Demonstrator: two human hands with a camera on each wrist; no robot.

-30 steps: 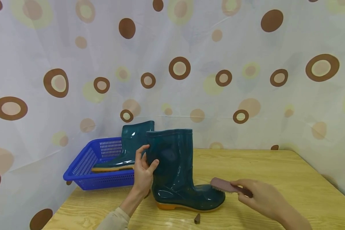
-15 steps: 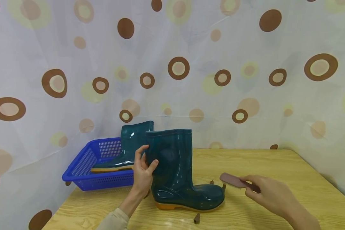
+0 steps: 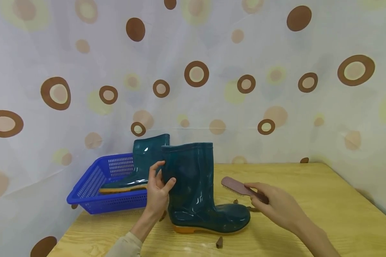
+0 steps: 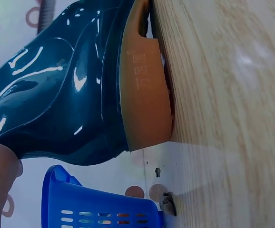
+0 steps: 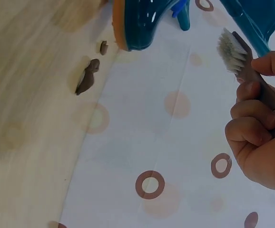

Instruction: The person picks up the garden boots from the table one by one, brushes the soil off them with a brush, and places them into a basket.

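Observation:
A glossy dark green rain boot (image 3: 193,185) with an orange sole stands upright on the table, toe to the right. My left hand (image 3: 157,196) grips the back of its shaft, thumb on the near side. The left wrist view shows the orange heel (image 4: 144,90) close over the wood. My right hand (image 3: 278,207) holds a mauve scrub brush (image 3: 234,185) by its handle, raised above the toe and apart from the boot. Pale bristles (image 5: 231,52) show in the right wrist view. Brown clumps lie beside the toe, one long (image 5: 86,78) and one small (image 5: 103,47).
At the back left, a blue plastic basket (image 3: 87,178) holds a second green boot (image 3: 146,160). Another brown clump (image 3: 219,242) lies in front of the boot, and one more (image 3: 162,216) behind its heel. A dotted curtain (image 3: 228,107) hangs behind the wooden table (image 3: 292,185).
The brush swept right off the toe, then rose and came back left above it. A brown clump seen at the toe tip now lies on the table. My left hand keeps its grip.

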